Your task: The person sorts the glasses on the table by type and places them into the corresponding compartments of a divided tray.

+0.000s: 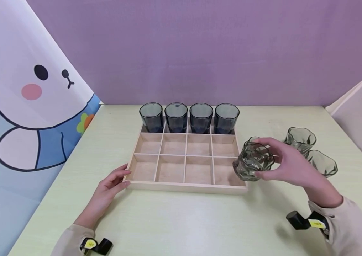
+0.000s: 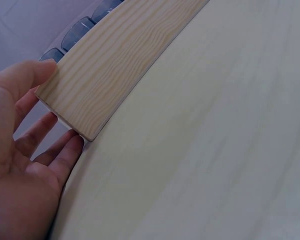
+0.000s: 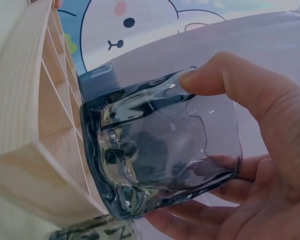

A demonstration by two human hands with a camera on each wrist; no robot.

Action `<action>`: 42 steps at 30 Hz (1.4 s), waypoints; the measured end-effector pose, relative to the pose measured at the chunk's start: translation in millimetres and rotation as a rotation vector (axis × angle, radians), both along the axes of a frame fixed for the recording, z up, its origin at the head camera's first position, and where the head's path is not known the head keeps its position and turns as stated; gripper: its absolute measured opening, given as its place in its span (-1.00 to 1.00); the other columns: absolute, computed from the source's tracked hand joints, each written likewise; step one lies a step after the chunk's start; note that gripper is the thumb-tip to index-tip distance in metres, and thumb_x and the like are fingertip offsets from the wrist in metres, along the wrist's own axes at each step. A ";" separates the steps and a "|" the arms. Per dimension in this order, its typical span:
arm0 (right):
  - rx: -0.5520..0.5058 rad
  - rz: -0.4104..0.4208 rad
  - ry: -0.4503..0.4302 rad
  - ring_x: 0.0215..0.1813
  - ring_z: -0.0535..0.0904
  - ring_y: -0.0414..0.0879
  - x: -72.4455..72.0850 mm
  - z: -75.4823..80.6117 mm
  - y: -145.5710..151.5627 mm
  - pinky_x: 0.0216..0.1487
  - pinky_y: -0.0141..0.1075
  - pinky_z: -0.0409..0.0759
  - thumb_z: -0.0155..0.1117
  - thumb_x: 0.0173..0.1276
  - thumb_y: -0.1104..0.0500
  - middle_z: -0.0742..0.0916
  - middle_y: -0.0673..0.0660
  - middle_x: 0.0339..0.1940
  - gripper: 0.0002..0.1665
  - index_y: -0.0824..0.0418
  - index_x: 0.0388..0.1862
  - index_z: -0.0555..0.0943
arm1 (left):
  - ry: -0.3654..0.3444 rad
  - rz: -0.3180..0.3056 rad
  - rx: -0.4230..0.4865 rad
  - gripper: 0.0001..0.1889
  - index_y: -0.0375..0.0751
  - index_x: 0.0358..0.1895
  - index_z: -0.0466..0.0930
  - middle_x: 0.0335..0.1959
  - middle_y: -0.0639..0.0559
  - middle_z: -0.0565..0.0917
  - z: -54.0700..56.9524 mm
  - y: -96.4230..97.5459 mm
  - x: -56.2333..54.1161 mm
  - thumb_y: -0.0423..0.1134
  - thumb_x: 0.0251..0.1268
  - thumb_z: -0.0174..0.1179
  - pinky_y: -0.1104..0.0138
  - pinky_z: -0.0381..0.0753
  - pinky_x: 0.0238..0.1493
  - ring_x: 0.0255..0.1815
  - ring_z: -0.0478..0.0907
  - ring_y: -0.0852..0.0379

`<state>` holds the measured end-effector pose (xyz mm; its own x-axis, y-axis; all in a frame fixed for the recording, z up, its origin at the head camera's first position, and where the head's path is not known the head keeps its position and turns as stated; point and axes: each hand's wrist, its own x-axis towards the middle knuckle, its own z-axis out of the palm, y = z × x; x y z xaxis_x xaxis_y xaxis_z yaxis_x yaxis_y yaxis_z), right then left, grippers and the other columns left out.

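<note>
My right hand [image 1: 284,161] holds a wavy, smoky-green glass tumbler [image 3: 160,145], thumb on one side and fingers on the other. The tumbler is tilted over the front right compartment of a divided wooden box [image 1: 185,186]. Behind it, mostly hidden, shows part of another wavy glass [image 3: 97,230]. At the box's front left corner, my left hand [image 1: 108,188] grips with the thumb at the front and fingertips against the left side [image 2: 65,117]. Several straight blue-grey glasses [image 1: 176,119] stand upright in the back row of compartments; the middle row holds nothing.
Two more wavy tumblers, one farther back [image 1: 300,138] and one nearer [image 1: 323,164], are on the pale table [image 1: 184,224] right of the box, partly behind my right hand. A purple wall panel [image 1: 200,53] rises at the table's back edge, and a cartoon-printed sheet [image 1: 24,124] hangs at left.
</note>
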<state>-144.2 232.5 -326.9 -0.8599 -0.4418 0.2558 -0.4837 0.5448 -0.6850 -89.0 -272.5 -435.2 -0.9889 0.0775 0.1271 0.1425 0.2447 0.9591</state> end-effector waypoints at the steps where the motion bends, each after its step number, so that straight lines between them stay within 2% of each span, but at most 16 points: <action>1: -0.003 0.001 -0.003 -0.03 0.61 -0.27 -0.8 0.2 -1.8 -0.10 -0.47 0.60 0.67 -0.11 0.31 0.68 0.21 0.04 -0.07 0.28 0.31 0.48 | -0.002 0.001 0.000 -0.65 -0.53 0.18 0.46 0.32 0.32 0.39 0.1 0.2 0.1 -0.41 0.43 0.16 0.54 0.52 0.05 0.23 0.38 0.51; 6: -0.034 0.022 -0.024 -0.04 0.64 -0.05 -6.2 1.3 -11.8 -0.14 -0.38 0.63 0.65 -0.11 0.32 0.69 0.20 0.00 -0.08 0.29 0.30 0.48 | -0.017 0.008 -0.006 -0.65 -0.52 0.19 0.46 0.34 0.27 0.39 1.1 1.0 1.0 -0.39 0.43 0.17 0.54 0.52 0.05 0.22 0.38 0.52; 10: -0.056 0.030 -0.053 0.01 0.63 0.13 -10.4 2.7 -19.9 -0.13 -0.35 0.64 0.66 -0.11 0.32 0.67 0.24 0.02 -0.06 0.31 0.32 0.46 | -0.027 0.010 -0.013 -0.64 -0.51 0.19 0.46 0.38 0.15 0.38 1.7 1.3 1.3 -0.38 0.43 0.17 0.53 0.52 0.05 0.22 0.38 0.52; 15: -0.081 0.042 -0.095 0.01 0.61 0.14 -16.1 3.7 -30.3 -0.13 -0.30 0.66 0.63 -0.08 0.33 0.65 0.25 0.06 -0.08 0.31 0.33 0.45 | -0.041 0.019 -0.021 -0.64 -0.50 0.19 0.47 0.43 -0.09 0.33 2.0 1.7 1.3 -0.36 0.43 0.18 0.53 0.52 0.05 0.22 0.37 0.54; 18: -0.097 0.052 -0.114 -0.02 0.60 0.12 -19.7 3.1 -35.7 -0.14 -0.28 0.66 0.61 -0.06 0.35 0.65 0.26 0.06 -0.10 0.34 0.31 0.45 | -0.046 0.020 -0.025 -0.64 -0.49 0.19 0.48 0.45 -0.17 0.31 2.0 1.8 1.4 -0.36 0.44 0.18 0.54 0.50 0.07 0.22 0.36 0.54; 21: -0.103 0.054 -0.130 -0.01 0.60 0.15 -23.2 2.0 -40.7 -0.14 -0.26 0.66 0.60 -0.05 0.34 0.64 0.27 0.08 -0.11 0.34 0.31 0.45 | -0.043 0.021 -0.028 -0.64 -0.49 0.19 0.48 0.44 -0.13 0.32 2.0 1.8 1.4 -0.36 0.43 0.18 0.56 0.49 0.08 0.22 0.36 0.55; 26: -0.099 0.052 -0.118 0.00 0.61 0.17 -30.0 0.2 -50.1 -0.16 -0.22 0.66 0.60 -0.04 0.34 0.62 0.26 0.12 -0.14 0.31 0.30 0.47 | -0.031 0.017 -0.023 -0.63 -0.50 0.20 0.47 0.40 0.07 0.37 1.5 1.3 1.4 -0.37 0.43 0.18 0.54 0.51 0.06 0.22 0.37 0.54; 29: -0.103 0.054 -0.125 -0.01 0.62 0.17 -32.6 1.9 -56.2 -0.17 -0.21 0.66 0.61 -0.04 0.34 0.63 0.27 0.11 -0.14 0.31 0.30 0.47 | -0.027 0.011 -0.019 -0.63 -0.49 0.21 0.47 0.39 0.13 0.37 1.4 0.9 1.3 -0.38 0.43 0.18 0.53 0.53 0.03 0.21 0.38 0.53; 37: -0.101 0.048 -0.180 0.11 0.58 0.22 -38.7 3.0 -73.5 -0.08 -0.08 0.65 0.62 -0.04 0.32 0.62 0.30 0.12 -0.10 0.30 0.33 0.45 | -0.020 0.007 -0.021 -0.65 -0.47 0.20 0.48 0.42 -0.03 0.34 2.3 1.4 1.3 -0.39 0.44 0.17 0.52 0.54 0.02 0.21 0.40 0.51; 42: -0.119 0.050 -0.216 0.12 0.57 0.21 -45.0 -0.2 -84.8 -0.06 -0.08 0.66 0.61 -0.05 0.33 0.61 0.28 0.15 -0.09 0.27 0.34 0.44 | -0.017 0.006 -0.016 -0.65 -0.49 0.20 0.47 0.40 0.00 0.36 2.1 1.7 1.5 -0.40 0.43 0.16 0.54 0.51 0.06 0.21 0.40 0.51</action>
